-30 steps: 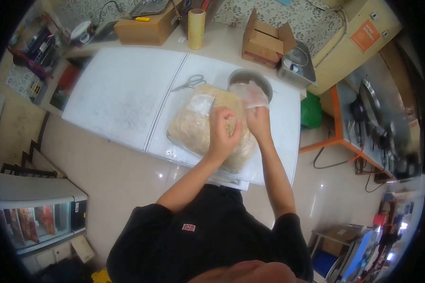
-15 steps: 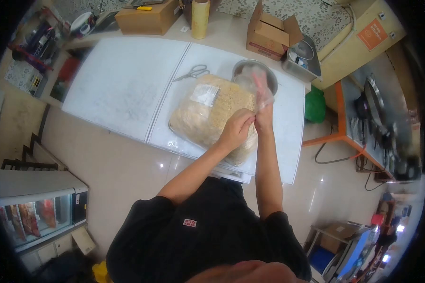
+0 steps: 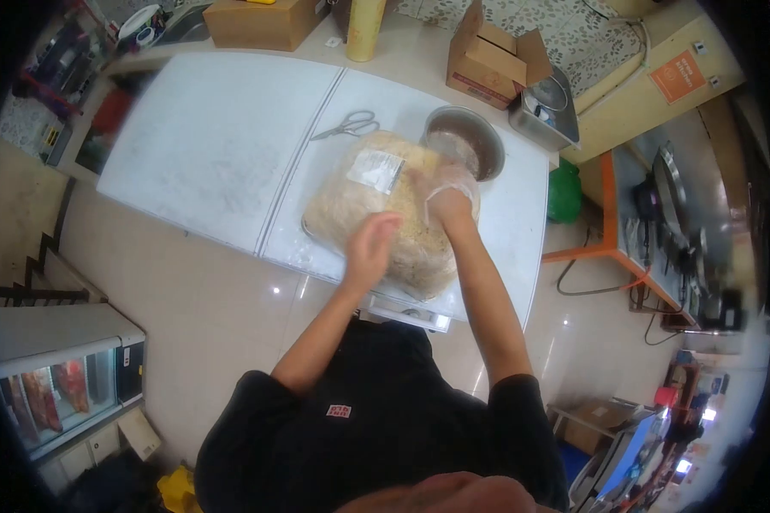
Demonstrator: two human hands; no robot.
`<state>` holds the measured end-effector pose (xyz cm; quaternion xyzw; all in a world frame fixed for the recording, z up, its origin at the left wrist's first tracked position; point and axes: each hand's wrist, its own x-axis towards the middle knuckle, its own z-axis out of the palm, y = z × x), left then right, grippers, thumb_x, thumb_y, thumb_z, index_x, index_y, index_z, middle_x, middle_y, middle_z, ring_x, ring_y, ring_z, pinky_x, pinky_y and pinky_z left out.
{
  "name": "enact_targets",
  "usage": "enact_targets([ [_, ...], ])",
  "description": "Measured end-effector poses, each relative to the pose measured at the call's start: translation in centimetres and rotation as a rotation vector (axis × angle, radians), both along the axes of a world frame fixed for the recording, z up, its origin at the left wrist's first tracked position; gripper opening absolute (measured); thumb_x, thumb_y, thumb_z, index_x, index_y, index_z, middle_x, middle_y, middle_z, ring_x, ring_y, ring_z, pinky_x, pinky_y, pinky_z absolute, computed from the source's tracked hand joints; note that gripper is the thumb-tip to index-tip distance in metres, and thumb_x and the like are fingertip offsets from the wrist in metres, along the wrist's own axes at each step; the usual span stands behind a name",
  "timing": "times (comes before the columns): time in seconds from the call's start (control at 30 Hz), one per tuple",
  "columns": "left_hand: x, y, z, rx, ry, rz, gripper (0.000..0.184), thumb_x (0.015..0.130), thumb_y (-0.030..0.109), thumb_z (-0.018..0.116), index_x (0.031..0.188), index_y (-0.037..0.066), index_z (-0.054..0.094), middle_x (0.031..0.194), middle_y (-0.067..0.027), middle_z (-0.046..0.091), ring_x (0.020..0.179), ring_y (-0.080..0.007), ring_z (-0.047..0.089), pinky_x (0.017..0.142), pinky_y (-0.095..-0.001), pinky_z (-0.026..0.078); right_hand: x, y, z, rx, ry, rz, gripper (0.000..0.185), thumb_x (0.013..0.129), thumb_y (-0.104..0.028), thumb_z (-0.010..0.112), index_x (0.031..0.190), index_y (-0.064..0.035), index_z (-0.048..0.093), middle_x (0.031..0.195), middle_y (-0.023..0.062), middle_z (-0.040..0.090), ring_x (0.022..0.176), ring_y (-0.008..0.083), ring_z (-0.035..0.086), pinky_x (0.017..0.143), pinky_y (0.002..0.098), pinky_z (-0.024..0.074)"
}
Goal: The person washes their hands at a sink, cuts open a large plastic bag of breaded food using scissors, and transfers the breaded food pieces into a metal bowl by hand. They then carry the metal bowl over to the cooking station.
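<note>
A large clear plastic bag [image 3: 329,214] of pale, crumb-like stuff lies on the white table, with a white label [image 3: 376,171] on top. My right hand [image 3: 450,192] wears a thin clear plastic glove and is over the right part of the bag; its fingers are blurred but look apart, holding nothing I can see. Bare, my left hand [image 3: 373,248] hovers by the bag's near side, fingers stretched out. Just beyond the right hand stands a round metal bowl [image 3: 495,141], something pale inside it. Grey-handled scissors [image 3: 348,126] rest behind the bag.
The white table [image 3: 214,145] extends left. Along the back counter are a closed cardboard box [image 3: 261,27], a yellowish roll [image 3: 365,32], an open carton [image 3: 488,64] and a metal container [image 3: 546,115]. An orange-edged stand [image 3: 608,205] with pans is at the right.
My left hand has let go of the glove at the right wrist and moved left. My right hand, upright near the bowl before, has swung left and lowered over the bag.
</note>
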<state>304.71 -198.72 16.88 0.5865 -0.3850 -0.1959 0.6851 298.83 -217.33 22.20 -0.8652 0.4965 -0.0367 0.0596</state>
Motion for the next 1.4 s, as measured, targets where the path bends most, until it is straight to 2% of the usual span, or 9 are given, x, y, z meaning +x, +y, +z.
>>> enact_targets([
  [0.1,4.2,2.9,-4.4,0.023,0.201,0.245,0.024,0.107,0.019,0.051,0.108,0.0,0.065,0.101,-0.0075,0.067,0.096,-0.0156,0.063,0.088,-0.0297,0.05,1.8,0.0,-0.2,-0.027,0.086,-0.035,0.075,0.096,-0.058,0.048,0.128,0.0094,0.058,0.127,0.0294,0.063,0.122,0.0401,0.059,0.105,0.0435,0.0441],
  [0.27,10.1,6.9,-13.6,0.135,0.262,0.532,0.024,0.108,0.019,0.048,0.106,0.0,0.063,0.096,-0.0053,0.063,0.089,-0.0144,0.059,0.084,-0.0288,0.048,1.9,-1.3,0.2,0.097,0.048,-0.009,0.08,0.094,-0.063,0.049,0.128,0.0092,0.058,0.127,0.0286,0.063,0.122,0.04,0.059,0.105,0.0432,0.0443],
  [0.47,11.1,6.2,-20.9,0.247,0.032,0.601,0.021,0.104,0.018,0.051,0.106,0.002,0.065,0.095,-0.011,0.068,0.09,-0.022,0.064,0.086,-0.0359,0.047,1.1,-3.6,0.2,0.157,0.058,0.082,0.084,0.085,-0.066,0.058,0.136,0.0008,0.056,0.137,0.0253,0.059,0.128,0.0392,0.056,0.109,0.0449,0.042],
  [0.67,9.9,5.1,-20.0,0.539,-0.359,0.72,0.02,0.101,0.018,0.05,0.105,0.009,0.067,0.098,-0.0093,0.07,0.095,-0.0299,0.064,0.088,-0.0449,0.041,0.4,-4.7,1.5,0.107,0.089,0.214,0.078,0.085,-0.063,0.064,0.134,-0.0021,0.059,0.139,0.0235,0.058,0.13,0.0388,0.054,0.109,0.0436,0.042],
  [1.0,9.7,4.8,-19.9,0.62,-0.413,0.74,0.022,0.101,0.019,0.048,0.105,0.008,0.066,0.1,-0.0092,0.069,0.097,-0.0313,0.062,0.087,-0.0449,0.041,0.0,-5.7,1.1,0.274,-0.073,0.303,0.081,0.08,-0.059,0.075,0.136,-0.0043,0.057,0.141,0.0237,0.055,0.129,0.0408,0.054,0.109,0.0454,0.0423],
  [1.1,9.7,4.6,-19.7,0.615,-0.406,0.737,0.021,0.1,0.018,0.048,0.105,0.007,0.066,0.1,-0.0098,0.069,0.097,-0.0316,0.062,0.087,-0.0449,0.041,0.4,-5.3,2.9,0.367,0.011,0.279,0.09,0.079,-0.057,0.077,0.141,0.0019,0.049,0.132,0.0283,0.06,0.126,0.0416,0.056,0.107,0.0446,0.0427],
  [1.2,9.8,4.7,-19.8,0.627,-0.414,0.727,0.021,0.099,0.017,0.049,0.105,0.007,0.065,0.1,-0.0102,0.069,0.097,-0.032,0.062,0.086,-0.0452,0.041,0.5,-5.9,3.2,0.428,0.066,0.323,0.089,0.075,-0.048,0.083,0.145,-0.0053,0.049,0.131,0.0255,0.062,0.124,0.0404,0.058,0.107,0.0441,0.0433],
  [1.3,9.8,4.7,-20.1,0.634,-0.426,0.727,0.02,0.099,0.016,0.049,0.105,0.006,0.065,0.099,-0.0105,0.068,0.097,-0.0321,0.062,0.086,-0.0453,0.041,0.8,-6.1,4.8,0.552,0.121,0.466,0.084,0.072,-0.049,0.084,0.14,-0.0081,0.056,0.135,0.0226,0.061,0.123,0.0374,0.058,0.105,0.0425,0.0445],
  [1.4,9.8,4.7,-19.9,0.632,-0.427,0.732,0.02,0.099,0.016,0.049,0.104,0.007,0.066,0.099,-0.0105,0.068,0.097,-0.032,0.062,0.086,-0.0453,0.041,0.1,-5.8,4.1,0.391,0.184,0.454,0.081,0.071,-0.045,0.086,0.139,-0.0117,0.057,0.131,0.0196,0.064,0.119,0.0346,0.061,0.103,0.0413,0.0459],
])
